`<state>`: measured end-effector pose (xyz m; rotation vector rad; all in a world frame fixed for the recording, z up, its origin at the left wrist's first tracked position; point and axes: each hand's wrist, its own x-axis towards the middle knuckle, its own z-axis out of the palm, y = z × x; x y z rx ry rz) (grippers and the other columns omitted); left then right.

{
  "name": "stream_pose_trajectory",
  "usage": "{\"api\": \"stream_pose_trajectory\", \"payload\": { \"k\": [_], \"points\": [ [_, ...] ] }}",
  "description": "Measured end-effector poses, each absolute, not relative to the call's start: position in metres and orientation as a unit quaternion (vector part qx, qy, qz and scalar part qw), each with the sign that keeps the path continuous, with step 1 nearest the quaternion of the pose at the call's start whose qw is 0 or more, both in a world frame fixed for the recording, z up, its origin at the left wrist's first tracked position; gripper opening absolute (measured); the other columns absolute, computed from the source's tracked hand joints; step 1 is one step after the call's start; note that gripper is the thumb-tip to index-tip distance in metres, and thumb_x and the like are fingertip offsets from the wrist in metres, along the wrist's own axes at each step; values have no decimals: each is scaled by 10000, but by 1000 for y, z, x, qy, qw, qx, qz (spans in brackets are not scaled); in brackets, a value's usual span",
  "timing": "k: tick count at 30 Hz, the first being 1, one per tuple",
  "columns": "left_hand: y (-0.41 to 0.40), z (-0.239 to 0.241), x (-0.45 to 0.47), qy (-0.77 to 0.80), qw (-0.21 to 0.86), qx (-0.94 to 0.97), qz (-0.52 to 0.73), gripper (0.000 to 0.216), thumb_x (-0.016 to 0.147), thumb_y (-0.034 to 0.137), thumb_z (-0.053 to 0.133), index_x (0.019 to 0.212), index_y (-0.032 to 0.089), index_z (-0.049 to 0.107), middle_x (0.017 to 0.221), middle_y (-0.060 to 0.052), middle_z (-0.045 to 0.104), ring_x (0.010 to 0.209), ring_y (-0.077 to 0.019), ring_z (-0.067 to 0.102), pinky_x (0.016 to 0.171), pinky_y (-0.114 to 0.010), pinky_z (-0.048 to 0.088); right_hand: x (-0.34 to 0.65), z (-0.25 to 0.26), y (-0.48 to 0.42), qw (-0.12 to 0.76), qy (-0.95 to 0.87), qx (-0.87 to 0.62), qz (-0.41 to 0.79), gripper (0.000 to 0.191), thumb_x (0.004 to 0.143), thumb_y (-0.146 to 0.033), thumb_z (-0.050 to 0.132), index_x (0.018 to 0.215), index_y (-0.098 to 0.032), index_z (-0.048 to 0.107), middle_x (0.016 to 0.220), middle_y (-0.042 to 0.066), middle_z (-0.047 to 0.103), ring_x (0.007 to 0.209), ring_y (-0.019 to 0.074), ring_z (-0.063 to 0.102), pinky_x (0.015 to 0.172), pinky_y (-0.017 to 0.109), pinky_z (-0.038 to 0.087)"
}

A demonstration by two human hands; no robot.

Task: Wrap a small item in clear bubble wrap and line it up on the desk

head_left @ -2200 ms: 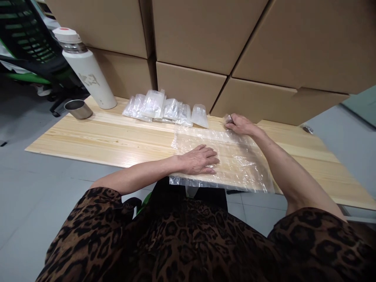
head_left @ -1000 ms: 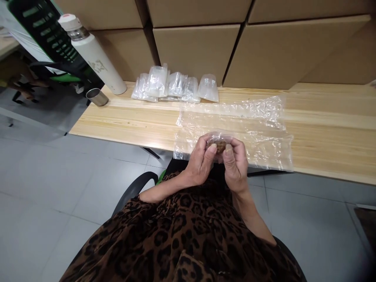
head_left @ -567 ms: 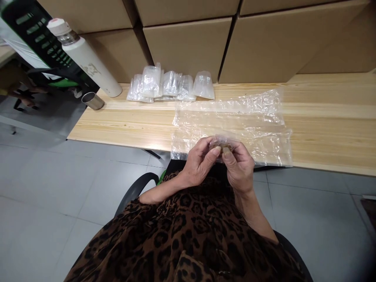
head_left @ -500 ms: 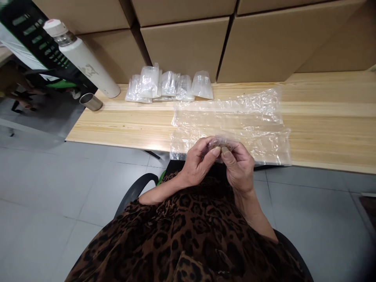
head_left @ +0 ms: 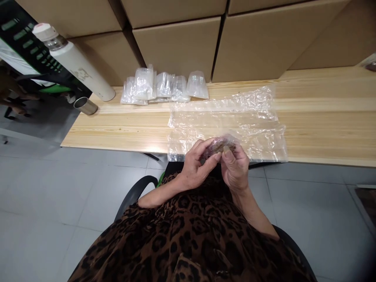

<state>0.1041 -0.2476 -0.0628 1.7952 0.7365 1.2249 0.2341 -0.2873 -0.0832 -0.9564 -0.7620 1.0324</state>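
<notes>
Both hands hold one small clear plastic pouch (head_left: 221, 142) with something brown inside, just in front of the table's near edge. My left hand (head_left: 197, 163) pinches its left side with thumb and fingers. My right hand (head_left: 235, 166) grips its right side. Behind the hands a large crinkled clear plastic sheet (head_left: 226, 119) lies flat on the wooden table (head_left: 123, 125), its near edge hanging slightly over the table edge.
Several small clear filled pouches (head_left: 164, 86) lie in a row at the table's back. A white flask (head_left: 73, 62) and a steel cup (head_left: 85, 105) stand at the left end. Stacked cardboard boxes (head_left: 176, 47) form a wall behind. A chair (head_left: 135, 192) is under me.
My right hand brought the small pouch from the table's back to my lap side, and my left hand left the sheet and joined it. Since then the fingers only shift on the pouch.
</notes>
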Motion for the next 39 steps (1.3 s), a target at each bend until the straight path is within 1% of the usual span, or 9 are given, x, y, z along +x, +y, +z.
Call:
{"api": "stream_pose_trajectory", "payload": {
  "k": [5, 8, 11, 14, 18, 22, 26, 32, 39],
  "points": [
    [-244, -61, 94, 284, 423, 744, 433, 503, 1065, 480, 622, 1523, 275, 584, 1251, -91, 725, 1064, -193, 684, 939, -370, 576, 243, -80, -285, 690, -363, -454, 432, 357, 905, -554, 814, 1166, -314, 770, 1203, 41, 792, 1104, 228, 758, 1032, 433, 627],
    [-238, -57, 86, 288, 336, 816, 373, 660, 1053, 586, 592, 1621, 270, 478, 1428, -149, 665, 1235, -266, 647, 1052, -456, 539, 262, -72, -282, 714, -322, -467, 410, 352, 861, -526, 862, 1102, -284, 779, 1131, 40, 800, 1017, 207, 764, 957, 401, 645],
    [-235, -54, 82, 327, 234, 882, 244, 597, 1056, 624, 551, 1512, 240, 596, 1495, -170, 650, 1368, -346, 580, 1131, -562, 460, 285, -69, -286, 754, -240, -481, 378, 328, 771, -441, 936, 996, -254, 788, 1021, 21, 793, 877, 163, 741, 871, 343, 647],
    [-236, -56, 85, 302, 195, 919, 161, 504, 1077, 562, 543, 1409, 206, 674, 1515, -165, 661, 1409, -359, 562, 1140, -562, 437, 301, -71, -297, 768, -205, -500, 342, 247, 763, -363, 928, 946, -252, 805, 988, 20, 778, 855, 167, 720, 809, 340, 651],
    [-237, -62, 92, 259, 194, 935, 148, 494, 1062, 549, 584, 1395, 201, 693, 1519, -162, 665, 1445, -366, 542, 1140, -561, 438, 310, -67, -307, 762, -194, -526, 323, 185, 739, -332, 924, 891, -289, 827, 962, 15, 765, 791, 170, 690, 678, 324, 624],
    [-239, -56, 88, 249, 234, 922, 183, 510, 1043, 609, 584, 1355, 229, 717, 1498, -153, 673, 1429, -355, 558, 1141, -561, 453, 315, -36, -298, 744, -221, -540, 327, 230, 684, -360, 953, 866, -272, 843, 916, 33, 760, 692, 144, 629, 502, 261, 458],
    [-226, -44, 68, 326, 235, 875, 271, 532, 1097, 599, 461, 1373, 210, 698, 1418, -157, 684, 1347, -315, 598, 1132, -534, 477, 318, -5, -260, 638, -327, -564, 409, 308, 684, -442, 973, 871, -251, 821, 931, 46, 757, 650, 113, 552, 459, 222, 332],
    [-163, -35, 36, 545, 161, 802, 184, 580, 1072, 528, 511, 1407, 72, 641, 1251, -202, 673, 1187, -345, 633, 1093, -538, 499, 308, -18, -165, 464, -387, -670, 432, 471, 692, -488, 990, 651, -210, 612, 547, -16, 531, 468, 77, 361, 387, 235, 228],
    [-125, -26, 47, 550, 183, 805, 127, 392, 995, 487, 648, 1097, 111, 689, 1174, -177, 685, 1047, -300, 650, 1016, -476, 514, 296, -23, -122, 332, -387, -760, 402, 434, 791, -356, 914, 587, -219, 557, 471, -8, 480, 408, 98, 397, 370, 263, 238]
  ]
}}
